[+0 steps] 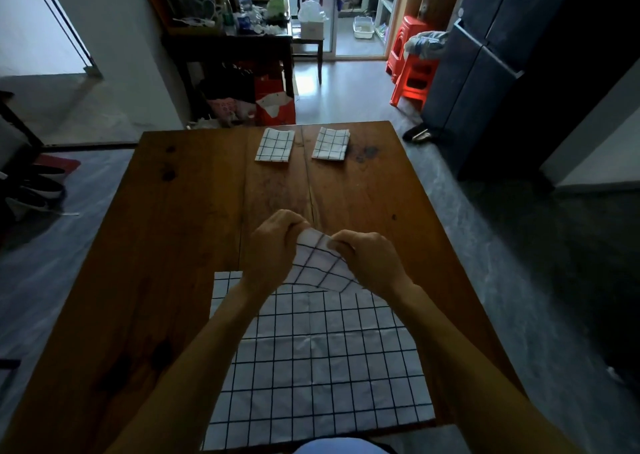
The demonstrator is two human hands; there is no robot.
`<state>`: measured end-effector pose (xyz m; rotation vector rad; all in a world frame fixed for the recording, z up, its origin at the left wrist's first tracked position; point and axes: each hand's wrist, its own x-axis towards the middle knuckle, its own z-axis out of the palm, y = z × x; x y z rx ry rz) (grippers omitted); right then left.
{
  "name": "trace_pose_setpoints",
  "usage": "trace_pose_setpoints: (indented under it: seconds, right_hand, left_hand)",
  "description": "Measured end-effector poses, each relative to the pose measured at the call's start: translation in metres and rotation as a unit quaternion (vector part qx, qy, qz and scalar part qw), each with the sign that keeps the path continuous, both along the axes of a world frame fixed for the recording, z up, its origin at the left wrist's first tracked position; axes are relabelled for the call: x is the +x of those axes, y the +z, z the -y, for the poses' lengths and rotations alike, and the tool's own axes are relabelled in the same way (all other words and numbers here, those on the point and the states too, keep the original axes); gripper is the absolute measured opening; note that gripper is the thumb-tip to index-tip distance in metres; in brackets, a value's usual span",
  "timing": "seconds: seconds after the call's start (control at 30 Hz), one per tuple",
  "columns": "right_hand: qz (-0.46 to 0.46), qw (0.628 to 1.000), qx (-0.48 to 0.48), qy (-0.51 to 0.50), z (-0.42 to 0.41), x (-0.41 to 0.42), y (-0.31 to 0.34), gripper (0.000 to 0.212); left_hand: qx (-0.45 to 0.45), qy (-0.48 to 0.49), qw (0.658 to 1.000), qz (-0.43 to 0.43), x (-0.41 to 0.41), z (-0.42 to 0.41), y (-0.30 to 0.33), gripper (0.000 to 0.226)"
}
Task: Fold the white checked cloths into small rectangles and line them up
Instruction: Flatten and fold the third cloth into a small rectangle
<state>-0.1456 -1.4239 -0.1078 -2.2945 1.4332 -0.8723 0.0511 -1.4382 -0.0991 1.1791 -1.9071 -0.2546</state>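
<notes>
The left hand (273,245) and right hand (367,259) cover the side edges of the held cloth (320,266); fingertips are hidden behind its fabric. Below the hands, forearms hide part of the flat cloth (311,367), whose near edge is cut off at the frame bottom.

Dim room — grey floor (519,263), red stools (412,69), dark cabinet (491,55).

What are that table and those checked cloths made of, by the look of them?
The table looks like solid wood with a brown, slightly glossy finish: plank seams, dark knots and grain show. The cloths look like thin woven fabric, perhaps cotton: the flat one keeps fold creases, the one in the hands bends softly, and the folded pair lie flat.
</notes>
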Motion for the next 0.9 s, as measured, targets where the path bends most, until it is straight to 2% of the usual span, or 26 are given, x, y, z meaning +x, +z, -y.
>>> trace_pose_setpoints:
  seconds: [0.2, 0.4, 0.47, 0.57, 0.7, 0.8, 0.9]
  right_hand:
    - [-0.029, 0.997, 0.059, -0.048, -0.004, -0.039, -0.025, 0.035]
    - [-0.03, 0.993, 0.092, -0.061, -0.001, -0.035, -0.023, 0.023]
    - [-0.035, 0.993, 0.096, -0.053, -0.001, -0.036, -0.024, 0.022]
    - [-0.047, 0.992, 0.105, -0.057, 0.0, -0.036, -0.026, 0.022]
    - [-0.026, 0.997, 0.05, -0.053, 0.001, -0.025, -0.02, 0.023]
    - [0.011, 1.0, -0.003, -0.004, 0.001, 0.006, -0.012, 0.031]
    - [0.039, 0.999, -0.024, 0.001, 0.003, 0.022, -0.008, 0.033]
  left_hand:
    - [0.033, 0.057, 0.997, -0.051, 0.016, -0.009, -0.005, 0.016]
    - [0.106, 0.046, 0.987, -0.11, 0.012, -0.011, -0.009, 0.013]
    - [0.123, 0.032, 0.987, -0.094, 0.015, -0.008, -0.012, 0.023]
    - [0.101, -0.001, 0.994, -0.046, 0.018, -0.003, -0.016, 0.025]
    - [0.056, -0.029, 0.998, -0.014, 0.013, -0.001, -0.019, 0.011]
    - [0.057, -0.049, 0.997, -0.006, 0.005, -0.001, -0.02, 0.022]
    - [0.042, -0.048, 0.998, -0.018, 0.008, -0.002, -0.014, 0.026]
